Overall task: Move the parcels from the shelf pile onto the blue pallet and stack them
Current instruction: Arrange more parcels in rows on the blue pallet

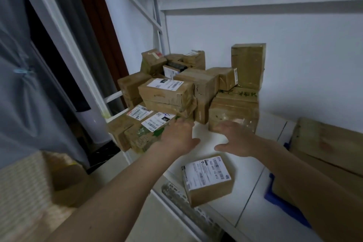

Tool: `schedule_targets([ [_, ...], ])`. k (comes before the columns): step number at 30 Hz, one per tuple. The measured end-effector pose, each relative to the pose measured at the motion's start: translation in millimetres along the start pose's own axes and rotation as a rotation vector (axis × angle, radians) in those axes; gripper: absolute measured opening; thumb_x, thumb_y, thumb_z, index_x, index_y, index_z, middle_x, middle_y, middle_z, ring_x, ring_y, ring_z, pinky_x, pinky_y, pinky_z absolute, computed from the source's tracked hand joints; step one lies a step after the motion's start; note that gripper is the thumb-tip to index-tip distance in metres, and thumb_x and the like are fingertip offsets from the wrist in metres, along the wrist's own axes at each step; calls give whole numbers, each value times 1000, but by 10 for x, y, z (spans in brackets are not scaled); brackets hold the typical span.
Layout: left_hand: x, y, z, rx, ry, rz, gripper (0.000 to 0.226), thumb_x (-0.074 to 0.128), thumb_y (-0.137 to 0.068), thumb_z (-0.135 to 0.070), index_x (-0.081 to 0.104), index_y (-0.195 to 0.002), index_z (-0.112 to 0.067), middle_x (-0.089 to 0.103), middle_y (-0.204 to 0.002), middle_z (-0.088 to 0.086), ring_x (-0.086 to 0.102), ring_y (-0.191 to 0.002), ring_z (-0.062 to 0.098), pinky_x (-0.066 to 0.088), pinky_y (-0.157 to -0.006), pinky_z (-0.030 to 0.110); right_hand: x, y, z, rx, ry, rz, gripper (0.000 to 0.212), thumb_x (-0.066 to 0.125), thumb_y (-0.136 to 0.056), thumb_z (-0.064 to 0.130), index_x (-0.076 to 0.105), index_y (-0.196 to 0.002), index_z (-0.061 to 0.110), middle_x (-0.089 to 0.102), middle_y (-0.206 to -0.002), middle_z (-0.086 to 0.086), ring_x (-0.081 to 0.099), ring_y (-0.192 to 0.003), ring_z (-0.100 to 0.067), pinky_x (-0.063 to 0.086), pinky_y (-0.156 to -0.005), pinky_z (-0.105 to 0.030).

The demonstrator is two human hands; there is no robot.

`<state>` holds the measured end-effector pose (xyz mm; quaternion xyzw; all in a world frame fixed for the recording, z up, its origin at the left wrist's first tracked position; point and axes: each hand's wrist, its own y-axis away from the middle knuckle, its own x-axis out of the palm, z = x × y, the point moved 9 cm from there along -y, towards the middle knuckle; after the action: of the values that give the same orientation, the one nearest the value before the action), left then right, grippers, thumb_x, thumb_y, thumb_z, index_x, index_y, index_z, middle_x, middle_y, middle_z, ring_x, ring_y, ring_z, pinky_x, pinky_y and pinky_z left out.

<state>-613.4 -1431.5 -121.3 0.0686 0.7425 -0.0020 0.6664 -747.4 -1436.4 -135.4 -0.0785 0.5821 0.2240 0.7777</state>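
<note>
White shelf (pixel 225 165) against a plain wall is carrying the whole parcel pile (pixel 188 92), and it's sitting jammed into the back corner, probably just dumped there to wait for sorting. Both hands are reaching toward the pile with fingers spread and nothing grasped yet, left hand (pixel 177 136) hovering at its front edge, right hand (pixel 236 139) just in front of it. Blue pallet (pixel 282 202) is peeking out right of the pile, one labelled parcel (pixel 208 179) lying alone nearer than the pile.

The parcel pile (pixel 186 92) sits at the back of the shelf (pixel 225 137) before me; one lone parcel (pixel 208 180) lies nearer (by the front edge); the pallet (pixel 284 206) lies right.
</note>
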Motion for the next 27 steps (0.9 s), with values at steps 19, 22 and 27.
schedule_targets([
  [19,-1078,-1166,833,322,106,-71,49,50,-94,-46,44,-139,-29,47,-140,-2,47,-125,19,40,-96,33,-500,-1489,319,228,23,-125,43,61,-85,38,51,-123,21,43,-132,-3,41,-122,-25,41,-99,-40],
  [22,-1242,-1303,888,405,140,-127,41,54,-93,-44,55,-129,-25,59,-126,-3,56,-111,15,45,-87,30,-584,-1604,288,296,13,-149,37,60,-84,36,58,-117,18,50,-125,-3,48,-116,-24,44,-96,-41],
  [27,-1345,-1707,776,470,143,-64,47,56,-91,-45,51,-133,-23,58,-126,-1,57,-109,17,49,-86,33,-971,-1516,60,383,-39,-313,35,55,-84,45,58,-114,27,59,-117,3,57,-108,-19,47,-90,-34],
])
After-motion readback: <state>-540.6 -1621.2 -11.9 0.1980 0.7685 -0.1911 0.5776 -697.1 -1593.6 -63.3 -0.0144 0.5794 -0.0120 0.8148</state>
